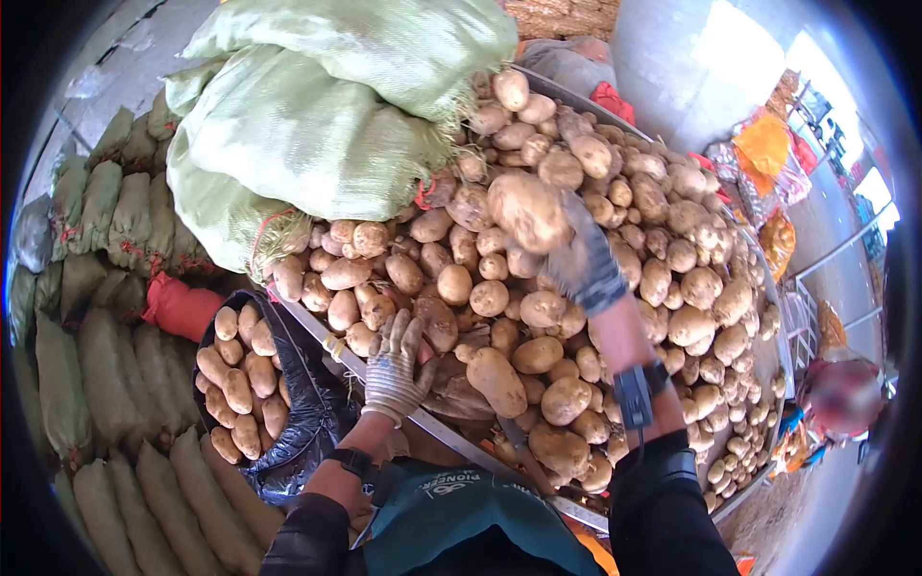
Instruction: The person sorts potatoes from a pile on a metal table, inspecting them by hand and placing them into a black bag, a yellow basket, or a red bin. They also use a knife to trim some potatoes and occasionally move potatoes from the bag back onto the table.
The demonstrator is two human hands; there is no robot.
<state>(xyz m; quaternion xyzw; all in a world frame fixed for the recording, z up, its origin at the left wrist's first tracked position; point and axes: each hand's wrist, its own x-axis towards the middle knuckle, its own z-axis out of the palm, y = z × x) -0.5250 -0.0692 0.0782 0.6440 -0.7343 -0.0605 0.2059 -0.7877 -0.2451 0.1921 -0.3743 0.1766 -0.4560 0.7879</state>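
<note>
Potatoes (pixel 565 398) of many sizes lie heaped on a metal-edged table (pixel 471 457). My right hand (pixel 582 254), in a dark striped glove and blurred by motion, is closed on a large potato (pixel 528 212) above the middle of the heap. My left hand (pixel 396 370), in a pale striped glove, rests at the near left edge of the heap, fingers pointing away from me and touching the potatoes there. Just left of it, below the table edge, a black-lined container (pixel 300 394) holds several long potatoes (pixel 237 392).
Big pale green sacks (pixel 307 134) lie on the heap's far left. Filled green sacks (pixel 101 374) stand in rows at the left, with a red sack (pixel 180 307) among them. A person (pixel 843 396) is at the far right, near orange bags (pixel 763 144).
</note>
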